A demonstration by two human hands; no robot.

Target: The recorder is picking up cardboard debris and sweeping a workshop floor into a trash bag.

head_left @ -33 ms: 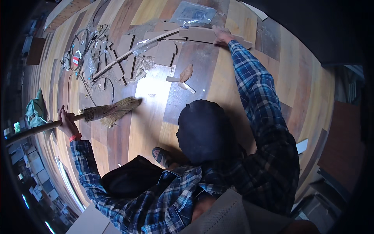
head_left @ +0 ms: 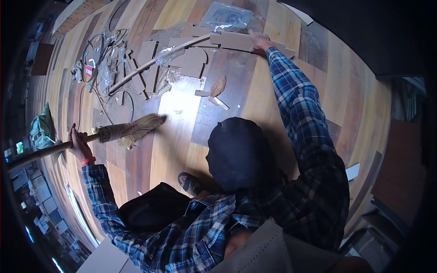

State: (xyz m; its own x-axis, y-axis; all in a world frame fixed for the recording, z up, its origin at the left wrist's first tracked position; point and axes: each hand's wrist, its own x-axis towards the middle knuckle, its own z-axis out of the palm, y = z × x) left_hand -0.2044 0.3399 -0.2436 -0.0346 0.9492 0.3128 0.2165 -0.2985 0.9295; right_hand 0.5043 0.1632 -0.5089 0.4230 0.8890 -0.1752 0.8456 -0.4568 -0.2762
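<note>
Almost unmoved: left hand (head_left: 79, 143) grips broom (head_left: 122, 130); right hand (head_left: 261, 42) touching board (head_left: 234, 41), grip unclear; scraps (head_left: 193, 63), cables (head_left: 101, 49), leaf (head_left: 218, 86) ahead

No legible text or labels.

plank flr (head_left: 255, 84) is mixed browns w/ bright light patch (head_left: 179, 102) nr ctr, brown panel (head_left: 401, 157) far rt.

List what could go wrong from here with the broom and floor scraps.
1. The right grip is at a brown board piece that appears to meet the long thin strip; moving it might disturb the brown offcuts.
2. Looped cables lie beside the offcuts; the broom in the left grip could snag them.
3. Clear plastic on the floor could slip underfoot.
</note>
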